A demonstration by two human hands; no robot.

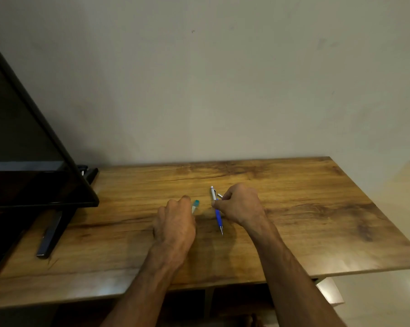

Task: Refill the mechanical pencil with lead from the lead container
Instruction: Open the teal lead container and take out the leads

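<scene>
Lying on the wooden worktop (pixel 293 208), the blue-and-white mechanical pencil (pixel 217 210) runs twelve-to-six, tip nearest. Right hand (pixel 240 204) pinches its barrel; left hand (pixel 175 223), at nine o'clock, grips the clear teal-capped lead container (pixel 195 205).

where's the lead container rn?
In the head view, the lead container is at the fingertips of the left hand, mid-table, just left of the mechanical pencil that the right hand holds.
</scene>
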